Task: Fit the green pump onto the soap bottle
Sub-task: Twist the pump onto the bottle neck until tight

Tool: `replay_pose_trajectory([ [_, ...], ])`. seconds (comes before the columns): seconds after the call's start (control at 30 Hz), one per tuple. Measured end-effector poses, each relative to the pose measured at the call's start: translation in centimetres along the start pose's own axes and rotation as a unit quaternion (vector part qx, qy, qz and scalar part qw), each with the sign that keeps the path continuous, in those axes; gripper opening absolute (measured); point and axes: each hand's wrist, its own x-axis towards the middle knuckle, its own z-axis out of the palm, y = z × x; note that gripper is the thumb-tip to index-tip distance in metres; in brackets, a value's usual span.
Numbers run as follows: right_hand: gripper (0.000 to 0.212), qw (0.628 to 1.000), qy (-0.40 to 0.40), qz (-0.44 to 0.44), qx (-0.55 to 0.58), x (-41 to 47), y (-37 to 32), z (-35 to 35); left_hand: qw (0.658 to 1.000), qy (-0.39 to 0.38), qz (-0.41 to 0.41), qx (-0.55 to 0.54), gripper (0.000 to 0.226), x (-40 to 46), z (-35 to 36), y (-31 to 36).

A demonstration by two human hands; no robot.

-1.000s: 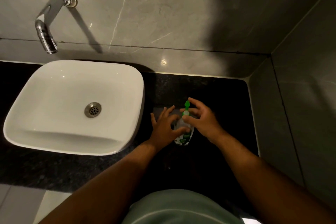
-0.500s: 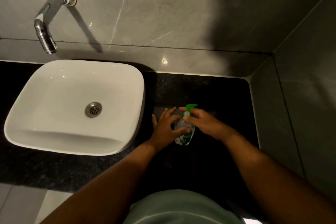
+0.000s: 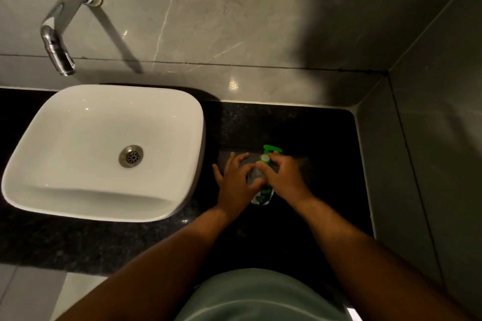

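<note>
- Nearest, two bare forearms reach over the black counter (image 3: 78, 242).
- The soap bottle (image 3: 260, 197) stands upright on the counter, just right of the white sink (image 3: 180, 122).
- The left hand (image 3: 236, 181) cups the bottle's left side, thumb pressed to it, fingers spread.
- The right hand (image 3: 283, 176) has its fingers pinched around the collar beneath the green pump (image 3: 271, 150), which sits on the bottle's neck, spout pointing right.
- Farthest, a chrome tap (image 3: 56, 44) juts from the marble wall.

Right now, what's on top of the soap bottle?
The green pump sits at the neck of the soap bottle, nozzle pointing right. The right hand grips the collar, the left hand steadies the body. Fingers hide the joint, so seating is unclear.
</note>
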Motion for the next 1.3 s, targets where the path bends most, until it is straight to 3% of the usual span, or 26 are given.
replay_pose_trajectory([
  [0.13,0.036,0.992,0.064,-0.015,-0.11,-0.5,-0.2,1.0,0.999,0.0,-0.004,0.035,0.043,-0.4,0.0,0.4],
  [0.43,0.043,0.978,0.112,0.011,-0.174,-1.0,-0.6,1.4,0.997,0.022,-0.004,0.068,0.04,-0.7,0.1,0.9],
  [0.63,0.062,0.991,0.092,0.034,-0.089,-1.4,-0.5,0.8,0.998,0.03,0.036,0.049,0.039,-0.3,0.2,0.2],
  [0.8,0.059,0.994,0.094,0.044,-0.038,-2.6,-0.4,-0.1,0.998,-0.013,0.055,-0.012,0.05,0.2,0.2,0.2],
  [0.97,0.068,0.997,-0.008,0.018,-0.076,-4.0,0.1,-1.9,0.997,-0.035,0.062,0.015,0.057,-0.4,0.4,-1.0],
  [1.07,0.055,0.994,-0.005,0.047,-0.103,-5.1,0.4,-4.3,0.998,-0.027,0.056,0.017,0.061,-0.6,0.7,-0.7],
  [1.2,0.034,0.999,0.036,0.008,-0.037,-6.0,-1.6,-7.0,0.999,-0.008,0.047,0.02,0.067,-1.0,0.9,-0.5],
  [1.3,0.025,0.997,0.021,-0.023,-0.077,-5.7,-4.1,-7.5,0.999,-0.005,0.048,0.02,0.066,-1.2,0.7,-0.5],
])
